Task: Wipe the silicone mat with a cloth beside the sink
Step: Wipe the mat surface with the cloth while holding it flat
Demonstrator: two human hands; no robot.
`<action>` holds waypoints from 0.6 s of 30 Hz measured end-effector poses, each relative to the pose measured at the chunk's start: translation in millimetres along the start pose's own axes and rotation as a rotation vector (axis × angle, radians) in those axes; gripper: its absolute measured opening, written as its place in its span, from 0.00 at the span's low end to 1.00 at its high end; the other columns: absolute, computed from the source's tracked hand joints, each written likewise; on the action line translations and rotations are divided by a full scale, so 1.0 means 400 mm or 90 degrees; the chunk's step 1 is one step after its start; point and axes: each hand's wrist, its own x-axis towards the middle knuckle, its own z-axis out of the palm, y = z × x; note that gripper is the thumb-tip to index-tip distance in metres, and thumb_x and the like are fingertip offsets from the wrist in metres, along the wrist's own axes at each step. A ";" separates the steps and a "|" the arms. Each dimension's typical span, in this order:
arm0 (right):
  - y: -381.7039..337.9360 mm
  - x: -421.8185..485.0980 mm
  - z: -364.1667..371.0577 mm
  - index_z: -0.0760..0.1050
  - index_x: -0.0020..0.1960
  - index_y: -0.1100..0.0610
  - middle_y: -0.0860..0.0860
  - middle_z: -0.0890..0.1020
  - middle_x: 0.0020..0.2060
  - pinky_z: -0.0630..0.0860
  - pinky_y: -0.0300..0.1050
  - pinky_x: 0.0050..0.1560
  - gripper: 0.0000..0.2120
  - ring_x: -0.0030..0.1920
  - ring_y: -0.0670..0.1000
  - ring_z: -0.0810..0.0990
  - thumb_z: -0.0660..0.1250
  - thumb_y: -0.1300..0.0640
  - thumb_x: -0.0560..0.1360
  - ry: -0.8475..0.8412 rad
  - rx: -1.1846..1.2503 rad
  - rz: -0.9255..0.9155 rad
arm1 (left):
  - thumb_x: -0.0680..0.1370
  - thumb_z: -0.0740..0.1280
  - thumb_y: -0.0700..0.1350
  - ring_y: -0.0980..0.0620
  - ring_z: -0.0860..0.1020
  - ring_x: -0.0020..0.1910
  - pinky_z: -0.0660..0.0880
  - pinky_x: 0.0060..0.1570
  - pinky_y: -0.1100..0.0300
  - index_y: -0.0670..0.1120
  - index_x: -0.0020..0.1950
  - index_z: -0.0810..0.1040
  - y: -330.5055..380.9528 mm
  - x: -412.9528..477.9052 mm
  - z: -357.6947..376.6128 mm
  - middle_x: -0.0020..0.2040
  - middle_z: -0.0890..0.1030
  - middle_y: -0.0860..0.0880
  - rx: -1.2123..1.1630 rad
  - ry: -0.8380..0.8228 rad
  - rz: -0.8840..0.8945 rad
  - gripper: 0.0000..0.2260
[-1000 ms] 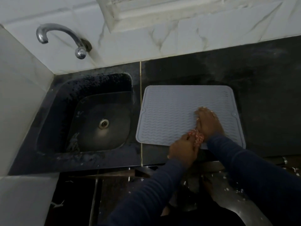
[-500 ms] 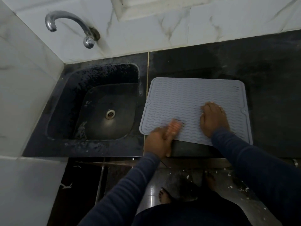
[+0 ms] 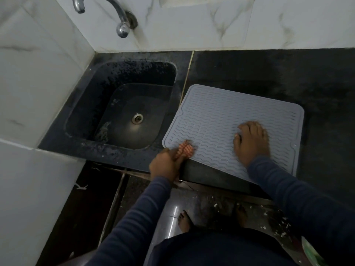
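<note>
1. Because the silicone mat (image 3: 226,120) lies skewed on the dark counter (image 3: 288,73), with its near left corner just beside the sink (image 3: 123,104) and its near edge reaching the counter's front lip, a hard stroke toward the person could likely drag it off the front; the ribbed silicone probably grips, but a wet counter would let it slide.
2. The right hand (image 3: 251,141) rests flat on the mat's right part, fingers spread and holding nothing; it appears to pin the mat down. If that pressure lifts, the mat may well bunch or travel with the cloth.
3. The left hand (image 3: 166,166) is closed around a bunched red-checked cloth (image 3: 185,149), which pokes out past the fingers onto the mat's near left corner. The wad is small, so the knuckles may rub the ribs instead of the fabric, and the cloth could slip out toward the sink.
4. Most of the mat's far half shows no hand over it; judged from this, much wiping probably remains.
5. Bare feet (image 3: 184,221) stand on a glossy floor with white specks; drips off the counter edge could make it slippery.
6. Count: one mat, one cloth, one sink with one drain (image 3: 137,118), one tap (image 3: 107,12), two hands, two feet.
</note>
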 end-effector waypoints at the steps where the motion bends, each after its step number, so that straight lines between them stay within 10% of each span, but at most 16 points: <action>1: 0.001 0.001 -0.001 0.71 0.65 0.59 0.60 0.71 0.67 0.54 0.60 0.74 0.20 0.71 0.61 0.65 0.55 0.51 0.78 0.000 0.000 -0.002 | 0.75 0.62 0.65 0.49 0.78 0.44 0.70 0.39 0.58 0.56 0.57 0.80 -0.006 0.008 -0.009 0.46 0.78 0.51 0.010 0.001 -0.025 0.18; 10: 0.013 0.048 -0.015 0.73 0.52 0.59 0.59 0.73 0.49 0.66 0.59 0.61 0.18 0.53 0.61 0.69 0.54 0.48 0.73 -0.019 -0.068 -0.041 | 0.76 0.62 0.60 0.46 0.77 0.49 0.74 0.48 0.54 0.49 0.64 0.75 0.279 -0.092 0.094 0.52 0.78 0.46 -0.082 -0.098 0.151 0.21; 18: 0.024 0.053 0.006 0.64 0.70 0.54 0.60 0.63 0.73 0.51 0.60 0.75 0.25 0.76 0.60 0.56 0.58 0.43 0.78 -0.060 -0.002 -0.123 | 0.77 0.63 0.59 0.51 0.75 0.42 0.70 0.40 0.58 0.49 0.49 0.73 0.115 -0.009 0.029 0.45 0.76 0.52 -0.034 0.018 -0.040 0.13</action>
